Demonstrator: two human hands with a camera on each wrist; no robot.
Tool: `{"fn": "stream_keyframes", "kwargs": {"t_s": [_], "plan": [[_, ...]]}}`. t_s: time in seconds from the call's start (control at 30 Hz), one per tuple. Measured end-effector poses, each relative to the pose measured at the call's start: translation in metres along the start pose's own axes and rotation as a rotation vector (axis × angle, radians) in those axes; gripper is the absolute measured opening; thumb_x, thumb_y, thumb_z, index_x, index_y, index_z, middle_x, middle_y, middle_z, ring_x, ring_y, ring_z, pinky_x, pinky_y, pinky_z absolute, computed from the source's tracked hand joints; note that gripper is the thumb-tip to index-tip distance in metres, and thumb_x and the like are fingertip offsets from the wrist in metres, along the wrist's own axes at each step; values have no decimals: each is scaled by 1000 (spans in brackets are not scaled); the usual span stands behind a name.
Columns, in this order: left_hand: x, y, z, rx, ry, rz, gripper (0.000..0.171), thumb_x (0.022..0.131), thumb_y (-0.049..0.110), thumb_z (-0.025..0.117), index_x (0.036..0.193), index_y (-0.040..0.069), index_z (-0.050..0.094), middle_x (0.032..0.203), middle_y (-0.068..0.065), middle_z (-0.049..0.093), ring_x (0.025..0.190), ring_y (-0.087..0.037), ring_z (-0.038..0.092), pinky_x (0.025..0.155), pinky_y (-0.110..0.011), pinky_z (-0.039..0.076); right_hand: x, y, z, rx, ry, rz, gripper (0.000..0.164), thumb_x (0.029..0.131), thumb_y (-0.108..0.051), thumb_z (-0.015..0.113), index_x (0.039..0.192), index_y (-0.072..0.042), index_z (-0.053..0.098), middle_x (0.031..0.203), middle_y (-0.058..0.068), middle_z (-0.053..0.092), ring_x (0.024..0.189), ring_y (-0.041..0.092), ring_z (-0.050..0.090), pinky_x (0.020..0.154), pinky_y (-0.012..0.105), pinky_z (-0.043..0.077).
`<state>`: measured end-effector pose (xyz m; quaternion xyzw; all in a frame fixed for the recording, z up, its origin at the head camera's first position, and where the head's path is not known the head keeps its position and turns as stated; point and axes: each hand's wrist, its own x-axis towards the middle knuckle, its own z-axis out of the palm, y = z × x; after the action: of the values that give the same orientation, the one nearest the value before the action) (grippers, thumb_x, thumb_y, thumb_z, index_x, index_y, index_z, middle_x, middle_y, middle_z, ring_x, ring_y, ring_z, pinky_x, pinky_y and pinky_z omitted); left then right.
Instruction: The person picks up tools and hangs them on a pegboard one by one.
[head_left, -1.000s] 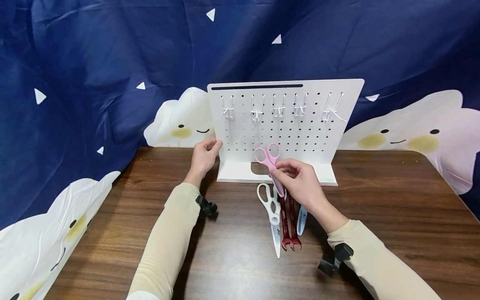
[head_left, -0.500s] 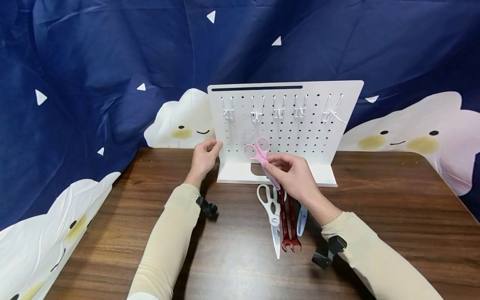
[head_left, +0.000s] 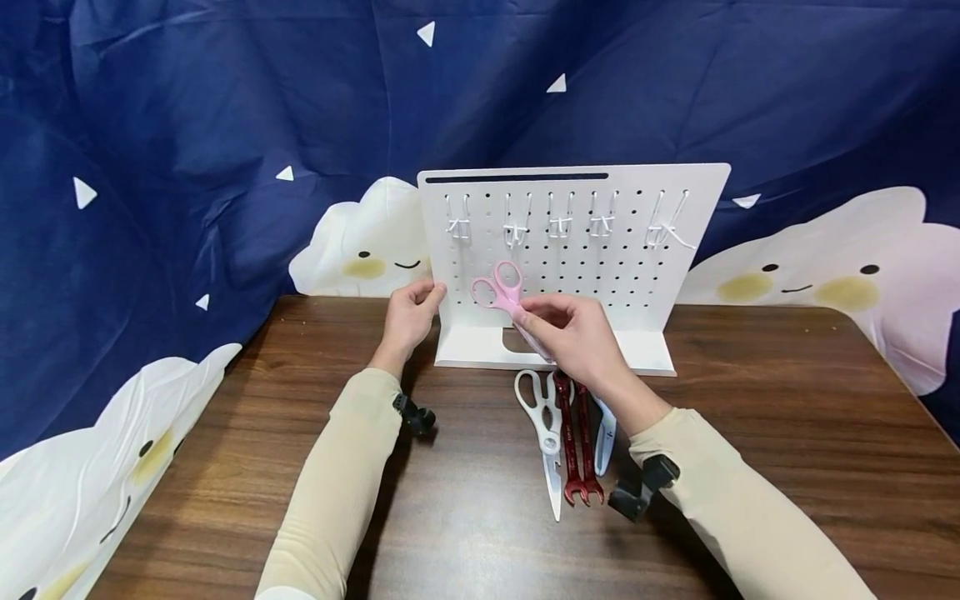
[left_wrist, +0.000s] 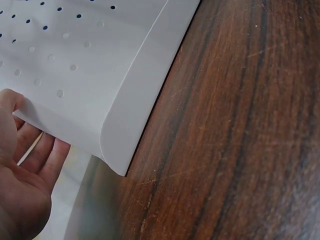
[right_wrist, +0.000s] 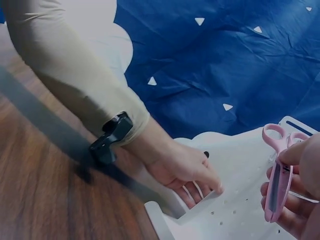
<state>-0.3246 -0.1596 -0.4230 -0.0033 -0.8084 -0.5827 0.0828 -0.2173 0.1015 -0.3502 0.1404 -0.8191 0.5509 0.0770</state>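
Observation:
Pink scissors (head_left: 507, 296) are pinched in my right hand (head_left: 572, 332), handle loops up and blades slanting down, in front of the white pegboard (head_left: 480, 267). In the right wrist view the pink scissors (right_wrist: 280, 172) lie between thumb and fingers. My left hand (head_left: 411, 315) grips the pegboard's left edge, thumb on the front and fingers behind, as the left wrist view shows with the hand (left_wrist: 25, 170) at the board's rim. White wire hooks (head_left: 560, 225) line the upper part of the board.
On the table (head_left: 480, 533) below my right hand lie white kitchen scissors (head_left: 550, 442), two red wrenches (head_left: 572, 450) and a light blue handled tool (head_left: 604, 442), partly covered by the hand. A blue curtain (head_left: 225, 100) with cloud prints hangs behind the board.
My right hand has moved left and up with the pink scissors, from above the wrenches toward the left part of the pegboard. My left hand stays on the board's edge.

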Motion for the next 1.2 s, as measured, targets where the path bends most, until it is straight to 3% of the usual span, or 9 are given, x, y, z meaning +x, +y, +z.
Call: {"fn": "stream_keyframes", "kwargs": {"t_s": [0.47,0.77,0.97,1.2], "plan": [[1,2,0,9,-1,11,36,109,26,67,132,-1,74,123,-22,77,103,-28,72,92,-32,59,16,-16,4,59,-28,-3,26,102,-18,77,122,0,80,101,22,82,74,4,70,65,17,56],[1,0,0,14,3,28,35,109,26,67,129,-2,75,120,-23,78,101,-27,71,85,-25,55,27,-21,14,83,-22,-29,25,101,-16,77,120,0,80,95,20,82,70,4,67,59,18,52],[0,-1,0,2,8,43,33,109,24,67,127,-2,76,112,-22,78,90,-15,66,79,-19,52,34,-24,20,85,-19,-30,23,101,-15,78,117,1,81,88,15,80,70,8,65,58,19,50],[1,-2,0,-16,20,74,30,108,22,68,120,-4,78,103,-26,77,76,-3,57,73,-17,48,39,-31,29,129,-37,-29,24,101,-14,77,119,2,80,92,18,81,71,7,69,64,20,55]]}}
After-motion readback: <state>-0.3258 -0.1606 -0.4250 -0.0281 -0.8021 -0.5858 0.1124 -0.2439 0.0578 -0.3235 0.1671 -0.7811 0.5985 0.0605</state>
